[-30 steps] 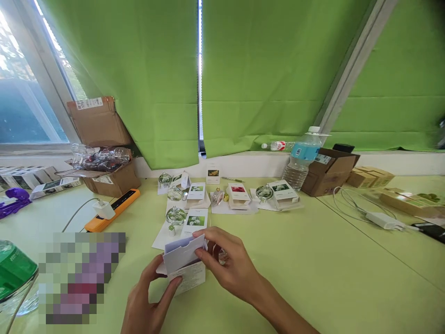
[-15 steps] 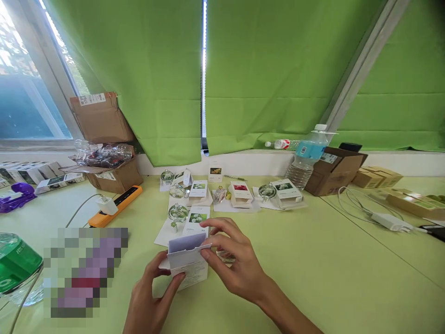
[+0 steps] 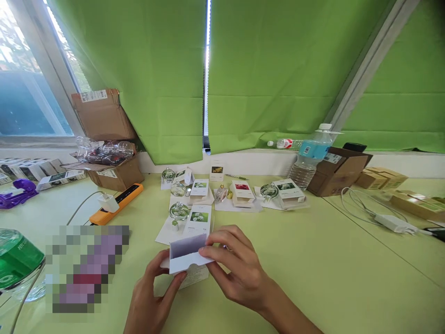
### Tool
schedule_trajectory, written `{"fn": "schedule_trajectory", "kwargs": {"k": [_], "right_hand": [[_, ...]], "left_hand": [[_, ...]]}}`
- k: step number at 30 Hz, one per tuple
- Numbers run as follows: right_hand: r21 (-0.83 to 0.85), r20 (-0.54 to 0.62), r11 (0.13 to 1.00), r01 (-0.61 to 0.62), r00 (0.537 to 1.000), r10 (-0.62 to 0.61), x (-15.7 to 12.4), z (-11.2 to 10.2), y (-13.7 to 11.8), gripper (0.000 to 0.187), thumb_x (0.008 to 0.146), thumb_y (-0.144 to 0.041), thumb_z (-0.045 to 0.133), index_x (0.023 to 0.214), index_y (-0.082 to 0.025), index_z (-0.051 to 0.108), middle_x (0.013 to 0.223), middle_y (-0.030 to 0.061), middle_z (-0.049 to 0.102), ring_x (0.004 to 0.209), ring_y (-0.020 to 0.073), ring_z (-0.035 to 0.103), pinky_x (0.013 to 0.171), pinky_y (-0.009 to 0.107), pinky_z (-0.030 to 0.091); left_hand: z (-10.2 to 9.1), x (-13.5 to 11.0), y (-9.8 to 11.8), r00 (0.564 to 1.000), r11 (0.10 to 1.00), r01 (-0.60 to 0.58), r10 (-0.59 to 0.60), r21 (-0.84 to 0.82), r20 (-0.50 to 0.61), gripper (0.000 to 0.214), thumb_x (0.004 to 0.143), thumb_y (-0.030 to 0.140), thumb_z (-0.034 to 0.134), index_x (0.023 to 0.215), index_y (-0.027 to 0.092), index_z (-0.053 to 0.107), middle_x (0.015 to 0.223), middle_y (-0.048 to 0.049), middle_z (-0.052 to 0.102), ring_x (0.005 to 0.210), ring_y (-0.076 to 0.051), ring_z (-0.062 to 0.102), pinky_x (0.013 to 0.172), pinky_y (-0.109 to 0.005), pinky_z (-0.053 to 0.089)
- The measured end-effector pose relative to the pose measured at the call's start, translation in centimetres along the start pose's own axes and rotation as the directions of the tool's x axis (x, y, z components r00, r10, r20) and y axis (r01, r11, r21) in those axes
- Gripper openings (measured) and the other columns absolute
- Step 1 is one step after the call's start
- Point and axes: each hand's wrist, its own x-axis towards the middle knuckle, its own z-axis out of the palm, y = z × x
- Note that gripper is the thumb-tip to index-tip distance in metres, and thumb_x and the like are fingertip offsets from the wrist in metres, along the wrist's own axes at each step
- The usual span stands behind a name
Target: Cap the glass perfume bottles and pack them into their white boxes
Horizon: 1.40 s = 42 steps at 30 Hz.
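My left hand grips a small white paper box by its sides, thumb in front and fingers behind. The box's top is open toward me, and a flap with a notched edge folds outward at its front. My right hand pinches the right end of that flap, fingertips on top and thumb underneath. Just beyond the box lie a white flower-picture carton, a round glass bottle and a small green cap on white paper. Part of the area behind my right hand is hidden.
More cartons with bottles stand behind, among them a red-flower carton. An orange power strip and a green-labelled bottle are on the left. A large water bottle, a cardboard box and a white charger are on the right.
The box's front flap has been bent outward and down toward me, so its pale inner face shows more. My right hand has shifted slightly right and down; the left keeps its grip.
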Motion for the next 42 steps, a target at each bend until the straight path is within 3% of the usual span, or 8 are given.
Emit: {"fn": "schedule_trajectory", "kwargs": {"k": [9, 19, 25, 31, 34, 38, 42], "right_hand": [[-0.151, 0.084, 0.987, 0.053, 0.996, -0.04, -0.2, -0.1, -0.1, 0.021, 0.08, -0.009, 0.062, 0.098, -0.018, 0.065, 0.089, 0.0081, 0.061, 0.08, 0.0198, 0.048, 0.067, 0.033, 0.042], [-0.118, 0.165, 0.993, 0.02, 0.986, 0.0, -0.4, -0.1, 0.2, 0.02, 0.08, -0.012, 0.06, 0.096, -0.022, 0.066, 0.083, 0.0048, 0.059, 0.075, 0.0177, 0.044, 0.065, 0.031, 0.039], [-0.096, 0.212, 0.995, -0.018, 0.976, 0.038, -0.4, -0.1, 0.2, 0.016, 0.083, -0.013, 0.058, 0.096, -0.02, 0.065, 0.085, 0.0052, 0.059, 0.075, 0.0176, 0.045, 0.065, 0.031, 0.039], [-0.14, 0.231, 0.99, 0.003, 0.972, 0.03, -0.5, -0.1, 0.3, 0.013, 0.086, -0.014, 0.056, 0.095, -0.019, 0.064, 0.084, 0.0052, 0.058, 0.075, 0.0177, 0.044, 0.063, 0.031, 0.037], [-0.156, 0.231, 0.987, 0.026, 0.973, 0.011, -0.5, 0.0, 0.4, 0.015, 0.088, -0.014, 0.054, 0.098, -0.019, 0.064, 0.085, 0.0052, 0.059, 0.076, 0.0178, 0.044, 0.064, 0.031, 0.037], [-0.145, 0.236, 0.989, 0.004, 0.971, 0.03, -0.5, 0.1, 0.5, 0.013, 0.088, -0.016, 0.054, 0.096, -0.02, 0.065, 0.088, 0.0055, 0.058, 0.076, 0.0173, 0.043, 0.065, 0.031, 0.038], [-0.173, 0.262, 0.985, 0.009, 0.964, 0.037, -0.5, 0.2, 0.3, 0.013, 0.088, -0.016, 0.054, 0.094, -0.019, 0.065, 0.091, 0.0058, 0.059, 0.078, 0.0181, 0.043, 0.065, 0.032, 0.038]], "left_hand": [[-0.1, -0.1, -0.1, 1.0, 1.0, 0.013, -0.013, -0.006, 0.005, 0.051, 0.076, 0.063, 0.059, 0.111, 0.025, 0.059, 0.099, -0.0065, 0.069, 0.077, -0.02, 0.067, 0.037, -0.021, 0.052], [-0.6, 0.1, -1.2, 0.996, 0.998, -0.055, 0.052, 0.038, 0.069, 0.047, 0.08, 0.054, 0.06, 0.117, 0.025, 0.057, 0.109, -0.0079, 0.068, 0.072, -0.018, 0.068, 0.039, -0.02, 0.051], [-0.5, -0.2, -1.8, 0.993, 0.99, -0.11, 0.106, 0.084, 0.047, 0.049, 0.081, 0.053, 0.06, 0.121, 0.025, 0.056, 0.098, -0.0067, 0.071, 0.073, -0.019, 0.069, 0.037, -0.019, 0.05], [-0.8, 0.3, -2.9, 0.945, 0.932, -0.326, 0.318, 0.159, 0.073, 0.036, 0.083, 0.04, 0.063, 0.116, 0.025, 0.059, 0.11, -0.0067, 0.07, 0.074, -0.018, 0.071, 0.064, -0.029, 0.061], [-0.9, 0.5, -3.5, 0.921, 0.904, -0.39, 0.379, 0.173, 0.095, 0.038, 0.083, 0.036, 0.064, 0.119, 0.025, 0.056, 0.109, -0.0066, 0.07, 0.071, -0.017, 0.071, 0.06, -0.028, 0.06], [-1.0, 0.4, -3.3, 0.929, 0.9, -0.371, 0.357, 0.229, 0.101, 0.036, 0.084, 0.037, 0.063, 0.116, 0.024, 0.055, 0.106, -0.0069, 0.07, 0.07, -0.018, 0.07, 0.054, -0.026, 0.059], [-0.9, 0.2, -2.8, 0.933, 0.907, -0.36, 0.347, 0.216, 0.099, 0.033, 0.085, 0.036, 0.062, 0.115, 0.024, 0.056, 0.109, -0.0073, 0.069, 0.076, -0.018, 0.071, 0.063, -0.029, 0.06]]}}
